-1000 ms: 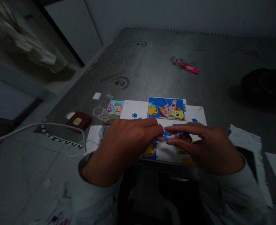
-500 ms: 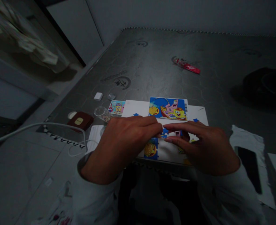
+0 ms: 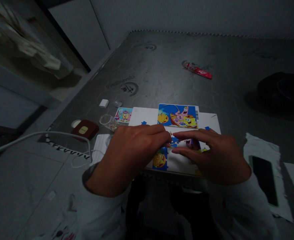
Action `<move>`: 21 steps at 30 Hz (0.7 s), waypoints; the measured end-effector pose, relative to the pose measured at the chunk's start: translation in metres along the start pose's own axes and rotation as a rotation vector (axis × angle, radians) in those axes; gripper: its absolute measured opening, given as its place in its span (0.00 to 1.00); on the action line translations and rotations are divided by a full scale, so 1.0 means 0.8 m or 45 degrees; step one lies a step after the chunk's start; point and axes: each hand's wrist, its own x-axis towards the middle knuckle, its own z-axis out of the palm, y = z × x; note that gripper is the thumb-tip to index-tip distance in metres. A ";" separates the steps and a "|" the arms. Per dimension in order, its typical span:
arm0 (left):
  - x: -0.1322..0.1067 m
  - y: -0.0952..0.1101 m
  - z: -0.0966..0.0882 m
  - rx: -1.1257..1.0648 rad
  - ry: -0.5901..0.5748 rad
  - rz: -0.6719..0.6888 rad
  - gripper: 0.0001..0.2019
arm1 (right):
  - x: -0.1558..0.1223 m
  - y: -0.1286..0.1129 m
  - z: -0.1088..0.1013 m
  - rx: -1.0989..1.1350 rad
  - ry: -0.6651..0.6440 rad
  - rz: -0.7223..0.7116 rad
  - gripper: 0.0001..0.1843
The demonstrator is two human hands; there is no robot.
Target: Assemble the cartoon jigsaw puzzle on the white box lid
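Both hands meet over the white board (image 3: 147,117): the left hand (image 3: 133,150) and the right hand (image 3: 215,155) lie flat, fingertips almost touching, pressing on small puzzle pieces (image 3: 174,141) between them. I cannot tell if any finger really pinches a piece. To do this well, I think the tabs should be lined up first, then pushed down softly with 2 fingertips, not by force. The pieces are blue with bright cartoon colours and sit in the middle of the board, below the reference picture (image 3: 178,116). One joined yellow and blue part (image 3: 160,159) lies near the front edge.
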 end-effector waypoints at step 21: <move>0.004 0.003 0.000 0.034 -0.096 -0.023 0.08 | 0.001 0.000 -0.003 -0.045 -0.002 -0.008 0.06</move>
